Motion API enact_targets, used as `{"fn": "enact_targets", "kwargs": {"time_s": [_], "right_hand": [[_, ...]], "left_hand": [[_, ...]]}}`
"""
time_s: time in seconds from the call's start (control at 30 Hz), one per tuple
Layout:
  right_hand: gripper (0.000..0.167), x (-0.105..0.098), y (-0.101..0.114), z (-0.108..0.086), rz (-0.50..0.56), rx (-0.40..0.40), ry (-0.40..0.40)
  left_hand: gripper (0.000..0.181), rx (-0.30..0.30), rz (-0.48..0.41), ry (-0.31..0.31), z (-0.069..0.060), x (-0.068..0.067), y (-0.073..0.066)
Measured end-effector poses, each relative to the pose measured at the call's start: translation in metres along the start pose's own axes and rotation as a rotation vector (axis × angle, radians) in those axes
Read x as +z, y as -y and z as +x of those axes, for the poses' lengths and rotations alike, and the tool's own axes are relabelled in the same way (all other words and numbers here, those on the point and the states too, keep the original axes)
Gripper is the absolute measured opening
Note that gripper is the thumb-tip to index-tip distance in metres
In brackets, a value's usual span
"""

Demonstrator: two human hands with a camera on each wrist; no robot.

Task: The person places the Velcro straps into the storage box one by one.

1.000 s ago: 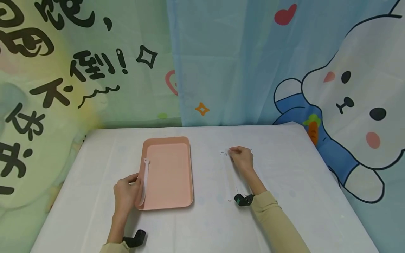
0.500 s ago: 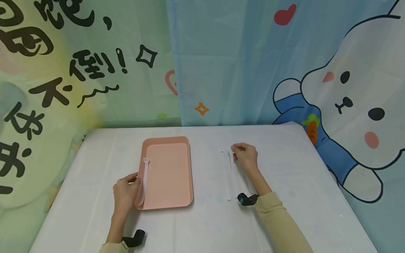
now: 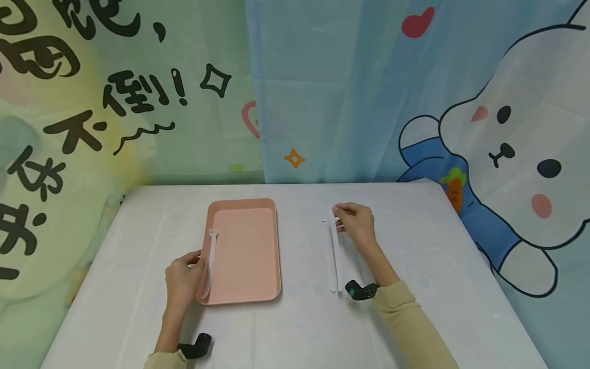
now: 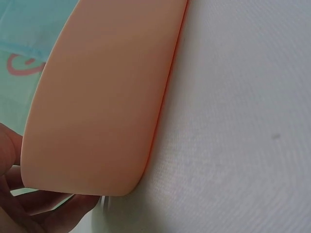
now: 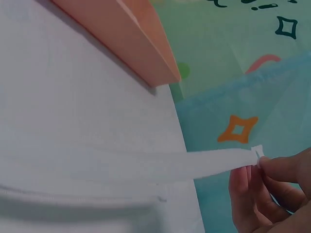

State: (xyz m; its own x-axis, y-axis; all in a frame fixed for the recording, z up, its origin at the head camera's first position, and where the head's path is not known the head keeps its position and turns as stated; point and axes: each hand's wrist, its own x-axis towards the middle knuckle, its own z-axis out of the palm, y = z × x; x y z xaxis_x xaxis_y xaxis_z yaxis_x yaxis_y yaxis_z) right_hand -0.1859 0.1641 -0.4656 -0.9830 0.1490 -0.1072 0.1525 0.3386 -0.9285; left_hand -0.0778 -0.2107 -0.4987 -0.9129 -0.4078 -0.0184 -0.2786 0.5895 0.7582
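The backdrop [image 3: 313, 92] is printed — white animal [image 3: 521, 128], orange carrot [image 3: 455, 193], red heart [image 3: 418, 22].

Blue-green backdrop [image 3: 322, 92] (cartoon-printed), white table [image 3: 295, 333]

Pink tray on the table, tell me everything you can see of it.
The pink tray is a rectangle with rounded corners, a flat floor and a raised rim all round. It looks like smooth, matt plastic, and no damage shows. It sits right side up on the white table, its long sides running away from the person. The left hand holds its left side toward the near end, and one thin white strip lies inside along that side.
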Motion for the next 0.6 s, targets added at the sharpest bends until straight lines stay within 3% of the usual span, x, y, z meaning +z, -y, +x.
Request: {"fn": "enact_targets", "kwargs": {"time_s": [0.6], "right_hand": [[0.026,0.044,0.016,-0.004,0.081,0.011,0.062]], "left_hand": [[0.028,0.0,-0.004,-0.009,0.0,0.001,0.0]]}}
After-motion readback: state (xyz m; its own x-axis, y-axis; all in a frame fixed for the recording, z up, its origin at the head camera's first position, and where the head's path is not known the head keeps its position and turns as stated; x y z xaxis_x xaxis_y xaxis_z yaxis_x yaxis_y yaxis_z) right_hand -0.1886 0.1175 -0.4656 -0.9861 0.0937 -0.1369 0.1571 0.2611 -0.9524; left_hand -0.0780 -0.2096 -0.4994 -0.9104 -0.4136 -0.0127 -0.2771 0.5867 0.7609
